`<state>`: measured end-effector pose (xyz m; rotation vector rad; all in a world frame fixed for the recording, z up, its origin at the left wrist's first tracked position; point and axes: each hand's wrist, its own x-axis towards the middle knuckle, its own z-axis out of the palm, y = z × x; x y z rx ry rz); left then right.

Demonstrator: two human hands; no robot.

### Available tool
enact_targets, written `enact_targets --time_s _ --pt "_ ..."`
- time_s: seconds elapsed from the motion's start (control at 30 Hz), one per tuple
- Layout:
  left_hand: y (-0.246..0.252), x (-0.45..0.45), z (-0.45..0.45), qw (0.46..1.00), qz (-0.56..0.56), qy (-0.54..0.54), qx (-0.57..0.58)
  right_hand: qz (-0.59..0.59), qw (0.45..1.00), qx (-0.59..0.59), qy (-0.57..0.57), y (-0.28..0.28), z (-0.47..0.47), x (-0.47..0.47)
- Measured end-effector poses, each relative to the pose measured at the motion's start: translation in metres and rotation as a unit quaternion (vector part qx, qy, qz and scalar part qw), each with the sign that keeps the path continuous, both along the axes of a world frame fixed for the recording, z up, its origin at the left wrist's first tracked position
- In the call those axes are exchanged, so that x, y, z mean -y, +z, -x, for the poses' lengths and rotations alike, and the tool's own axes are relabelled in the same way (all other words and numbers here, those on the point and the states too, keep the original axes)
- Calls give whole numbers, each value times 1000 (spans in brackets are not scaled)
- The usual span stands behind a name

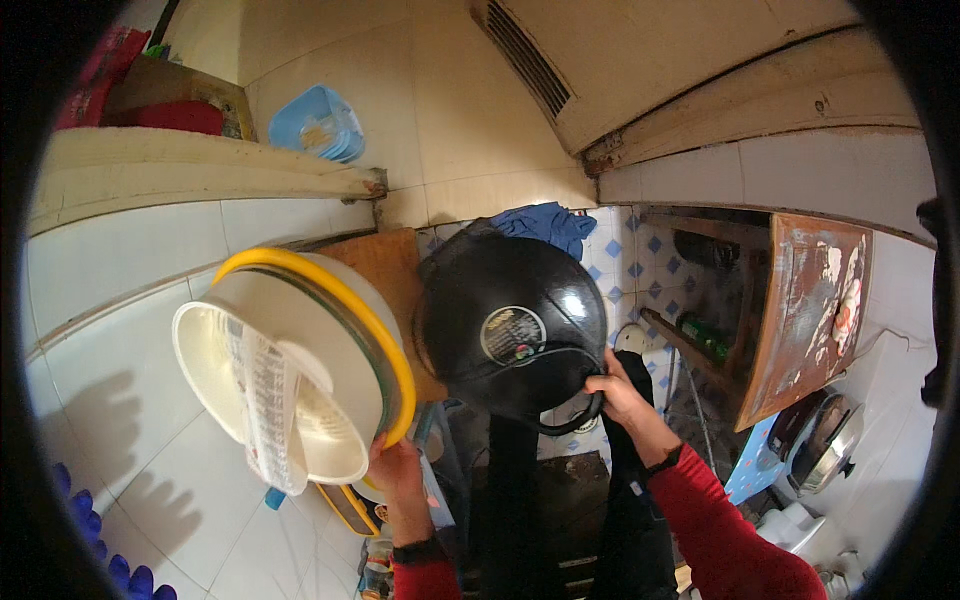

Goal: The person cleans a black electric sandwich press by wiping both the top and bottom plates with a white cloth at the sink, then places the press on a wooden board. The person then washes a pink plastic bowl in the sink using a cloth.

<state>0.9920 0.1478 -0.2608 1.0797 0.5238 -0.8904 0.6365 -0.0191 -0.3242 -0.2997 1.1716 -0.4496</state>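
My left hand [395,465] holds the rims of a nested stack of basins, tilted on its side at the left. A yellow-rimmed basin [401,360] is in the stack, with a cream basin [300,300] at the near side of the view. Across the cream basin's opening lies a crumpled, printed clear plastic bag [266,405]. With fingers and thumb, my right hand [619,386] grips the looped handle of a large black wok-like pan [465,322], whose round printed sticker [514,336] faces me. The pan's far side is partly hidden.
A wooden cabinet door [810,307] stands open at the right, above a lidded pot [829,442]. Blue cloth [551,225] lies behind the pan. Blue plastic containers [319,124] stand beyond the ledge [202,172] at upper left. Jars [375,566] are at the bottom.
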Motion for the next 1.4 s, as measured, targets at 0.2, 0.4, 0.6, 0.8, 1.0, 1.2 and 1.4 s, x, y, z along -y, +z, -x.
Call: enact_targets --time_s 0.2,0.4,0.6,0.8,1.0,1.2,1.4 --pt "62 0 -3 1000 -11 -26 -3 1 996 81 -49 -18 -93 -25" --pt "62 5 -6 999 -9 -32 -16 -55 995 57 -58 -39 -195 -64" --pt "35 -5 -10 998 15 -43 -41 -64 972 161 -158 -61 -251 -92" --pt "4 -2 -5 998 31 11 -60 -67 983 107 -135 -61 -302 -127" --pt "-3 0 -5 998 24 16 -58 86 991 29 95 -68 -338 -139" --pt "-6 -9 -7 998 -58 -24 2 107 935 6 337 -84 -330 -137" --pt "-1 -34 -22 997 -74 -27 -21 218 811 -138 525 -63 -237 -122"
